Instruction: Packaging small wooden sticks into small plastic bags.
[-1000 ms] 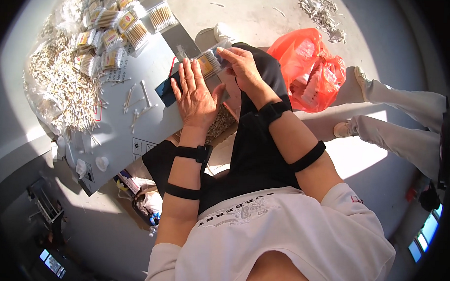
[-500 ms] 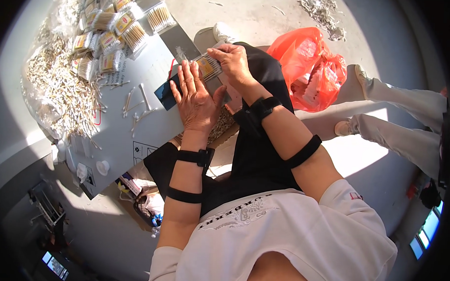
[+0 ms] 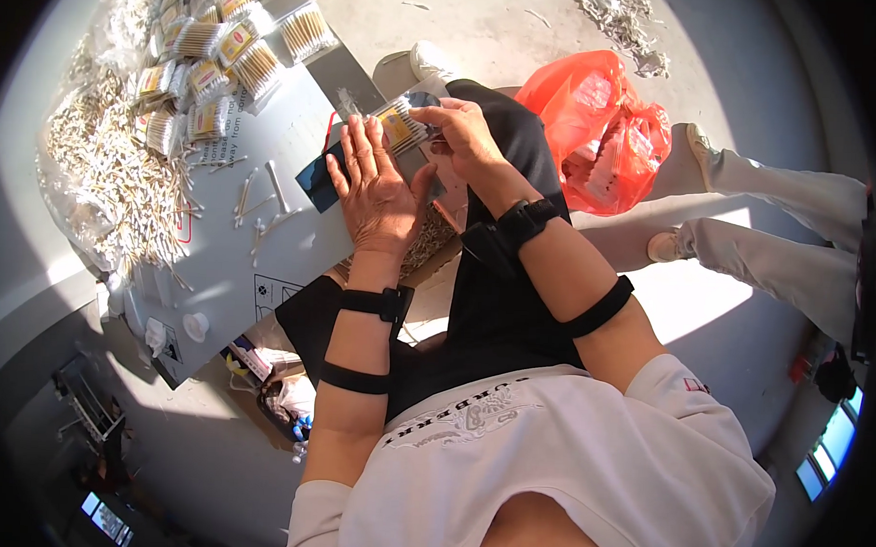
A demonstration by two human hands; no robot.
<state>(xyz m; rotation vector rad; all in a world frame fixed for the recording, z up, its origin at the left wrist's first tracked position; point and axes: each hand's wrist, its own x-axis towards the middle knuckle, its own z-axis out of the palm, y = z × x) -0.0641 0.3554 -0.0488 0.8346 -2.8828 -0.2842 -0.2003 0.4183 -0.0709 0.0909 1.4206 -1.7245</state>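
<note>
A small clear pack of cotton swabs (image 3: 399,127) with a yellow label lies at the table's right corner, over a dark blue flat piece (image 3: 318,181). My left hand (image 3: 376,199) is open, palm down, its fingers stretched out and fingertips beside the pack's left end. My right hand (image 3: 465,141) has its index finger and thumb closed about the pack's right end; its other fingers are curled, partly hidden. Below the hands, many loose swabs (image 3: 428,236) show in a box at my lap.
On the grey table (image 3: 304,240) are a heap of loose swabs (image 3: 114,166) in a clear bag, several filled packs (image 3: 214,63) and a few stray swabs (image 3: 279,186). A red plastic bag (image 3: 597,134) stands on the floor at right, near another person's legs (image 3: 779,189).
My right hand has shifted slightly down and right, its index finger now stretched toward the pack's edge. The pack shows more fully. My left hand has moved slightly left, fingers still outstretched.
</note>
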